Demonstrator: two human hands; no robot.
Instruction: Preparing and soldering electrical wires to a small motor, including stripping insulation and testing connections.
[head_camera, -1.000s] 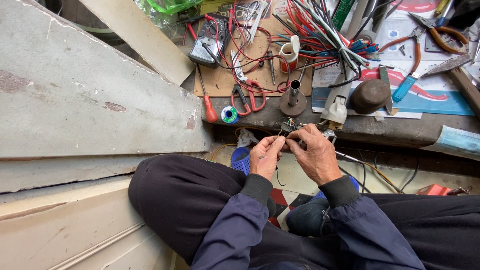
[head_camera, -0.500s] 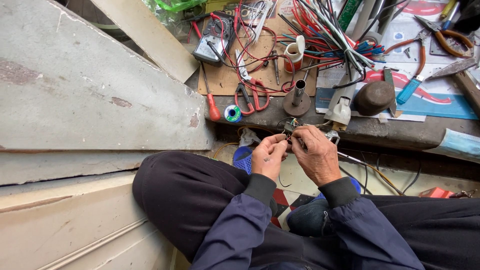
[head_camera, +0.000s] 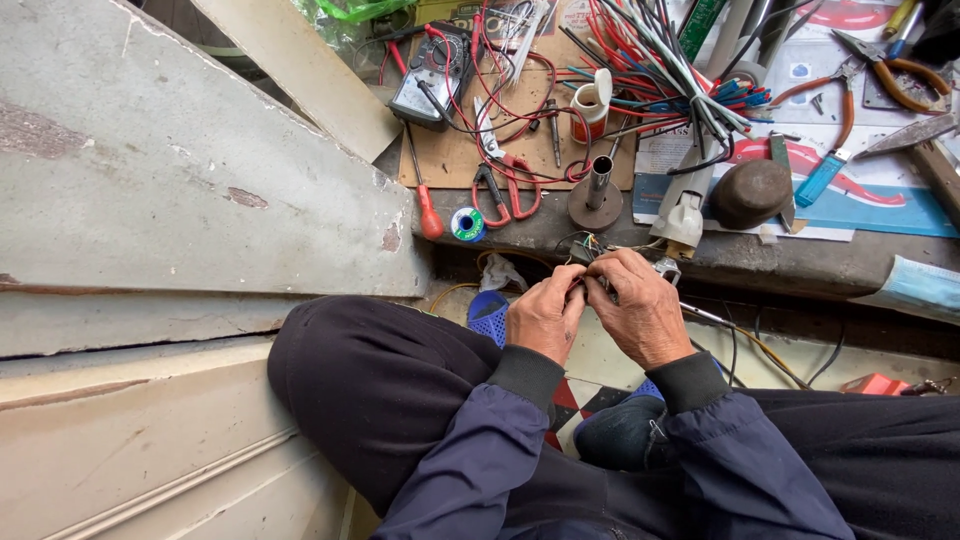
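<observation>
Left hand (head_camera: 543, 315) and right hand (head_camera: 640, 310) meet at bench edge (head_camera: 800, 265), fingers pinched on thin wire ends (head_camera: 592, 246). Joint unfinished; solder spool (head_camera: 467, 224), red-handled pliers (head_camera: 510, 190) lie unused.

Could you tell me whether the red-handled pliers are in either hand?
No, the red-handled pliers lie on the brown cardboard sheet, beyond both hands.

Both hands are pinching a little bundle of thin wires (head_camera: 590, 250), a few strands in mixed colours sticking up out of the fingertips, right at the edge of the low bench. Left hand (head_camera: 545, 315) and right hand (head_camera: 640, 305) are pressed together around it, so most of it is hidden and I can't tell what the wires connect to.
</observation>
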